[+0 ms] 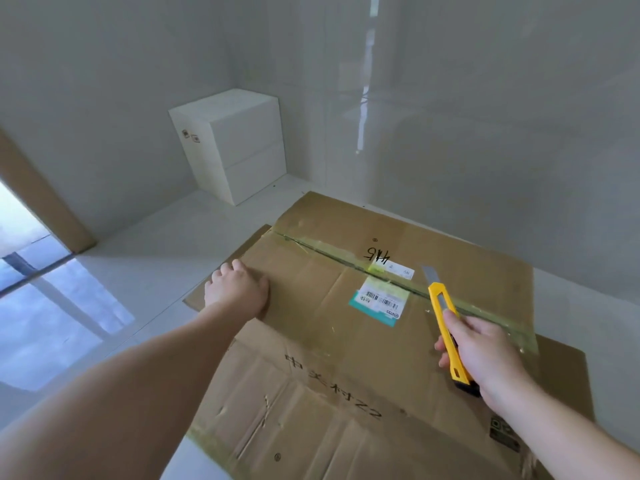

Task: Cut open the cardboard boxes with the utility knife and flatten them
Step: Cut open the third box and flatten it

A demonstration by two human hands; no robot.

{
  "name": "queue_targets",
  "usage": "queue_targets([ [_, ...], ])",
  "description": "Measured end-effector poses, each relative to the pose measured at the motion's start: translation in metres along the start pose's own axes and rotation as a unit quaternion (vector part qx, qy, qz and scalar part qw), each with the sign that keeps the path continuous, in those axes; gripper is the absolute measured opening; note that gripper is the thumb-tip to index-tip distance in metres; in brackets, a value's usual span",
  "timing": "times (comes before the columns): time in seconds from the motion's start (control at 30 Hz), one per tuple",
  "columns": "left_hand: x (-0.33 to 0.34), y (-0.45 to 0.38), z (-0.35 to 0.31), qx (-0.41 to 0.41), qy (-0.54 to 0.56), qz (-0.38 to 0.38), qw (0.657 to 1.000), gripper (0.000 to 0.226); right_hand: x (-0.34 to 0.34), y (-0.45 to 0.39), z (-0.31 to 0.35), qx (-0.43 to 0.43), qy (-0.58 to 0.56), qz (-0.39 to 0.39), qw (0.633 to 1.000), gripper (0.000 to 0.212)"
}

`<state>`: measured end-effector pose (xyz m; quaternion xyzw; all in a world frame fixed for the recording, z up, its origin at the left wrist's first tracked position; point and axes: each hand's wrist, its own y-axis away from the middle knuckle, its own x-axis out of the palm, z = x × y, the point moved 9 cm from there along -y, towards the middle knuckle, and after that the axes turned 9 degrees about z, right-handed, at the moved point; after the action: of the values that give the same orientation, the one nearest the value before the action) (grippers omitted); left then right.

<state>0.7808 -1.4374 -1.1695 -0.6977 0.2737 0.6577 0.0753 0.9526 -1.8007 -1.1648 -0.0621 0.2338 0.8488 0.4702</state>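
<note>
A large brown cardboard box [346,341] lies on the floor before me, its top seam covered by a strip of clear tape [478,306] running from far left to near right. A barcode label [379,301] sits beside the seam. My left hand [237,291] rests on the box's left edge, its fingers curled over that edge. My right hand [481,351] grips a yellow utility knife [446,327]. Its blade is extended and points away from me, just above the taped seam.
A white two-drawer cabinet [230,143] stands in the far corner against pale walls. A doorway with a wooden frame [45,199] is at the left. The white tiled floor [145,258] surrounds the box.
</note>
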Motion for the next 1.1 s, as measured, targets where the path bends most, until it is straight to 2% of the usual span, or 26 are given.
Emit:
queue_targets([
  [0.17, 0.007, -0.003, 0.0, -0.035, 0.026, 0.032, 0.999, 0.065, -0.025, 0.015, -0.004, 0.001, 0.083, -0.019, 0.996, 0.046],
  [0.33, 0.008, -0.004, 0.015, -0.039, 0.069, 0.028, 0.996, 0.065, -0.029, 0.073, -0.045, 0.073, 0.11, 0.114, 0.985, 0.044],
  [0.4, 0.01, -0.004, 0.017, -0.033, 0.082, 0.029, 0.996, 0.064, -0.034, 0.1, -0.068, 0.101, 0.155, 0.126, 0.975, 0.058],
  [0.47, 0.009, -0.002, 0.018, -0.028, 0.084, 0.022, 0.996, 0.063, -0.047, 0.115, -0.082, 0.104, 0.198, 0.094, 0.97, 0.079],
  [0.53, 0.008, 0.001, 0.018, -0.03, 0.084, 0.018, 0.996, 0.06, -0.055, 0.118, -0.09, 0.111, 0.172, 0.08, 0.976, 0.095],
  [0.57, 0.007, 0.003, 0.018, -0.035, 0.086, 0.018, 0.996, 0.059, -0.055, 0.119, -0.086, 0.118, 0.131, 0.072, 0.982, 0.089],
  [0.63, 0.006, 0.009, 0.019, -0.053, 0.087, 0.011, 0.995, 0.057, -0.057, 0.117, -0.076, 0.117, 0.088, 0.048, 0.988, 0.052],
  [0.7, 0.008, 0.019, 0.022, -0.085, 0.082, -0.001, 0.993, 0.062, -0.06, 0.108, -0.066, 0.105, 0.102, 0.037, 0.989, 0.041],
  [0.77, 0.012, 0.038, 0.026, -0.109, 0.057, 0.001, 0.992, 0.073, -0.066, 0.094, -0.049, 0.07, 0.117, 0.023, 0.99, 0.04],
  [0.8, 0.013, 0.049, 0.027, -0.107, 0.035, 0.004, 0.994, 0.078, -0.072, 0.085, -0.045, 0.061, 0.108, 0.017, 0.992, 0.046],
  [0.87, 0.017, 0.069, 0.033, -0.097, 0.001, 0.015, 0.995, 0.081, -0.088, 0.057, -0.036, 0.014, 0.119, -0.02, 0.993, 0.074],
  [0.93, 0.019, 0.088, 0.043, -0.105, 0.014, 0.057, 0.993, 0.078, -0.088, 0.018, -0.035, -0.04, 0.104, -0.005, 0.994, 0.084],
  [1.0, 0.015, 0.093, 0.043, -0.085, 0.017, 0.102, 0.991, 0.072, -0.069, 0.005, -0.013, -0.068, 0.104, 0.017, 0.992, 0.081],
  [1.03, 0.008, 0.091, 0.042, -0.068, 0.007, 0.096, 0.993, 0.068, -0.058, 0.007, -0.003, -0.07, 0.098, 0.022, 0.992, 0.077],
  [1.1, -0.021, 0.077, 0.04, -0.036, -0.002, 0.021, 0.999, 0.061, -0.041, 0.017, 0.002, -0.049, 0.075, 0.019, 0.996, 0.056],
])
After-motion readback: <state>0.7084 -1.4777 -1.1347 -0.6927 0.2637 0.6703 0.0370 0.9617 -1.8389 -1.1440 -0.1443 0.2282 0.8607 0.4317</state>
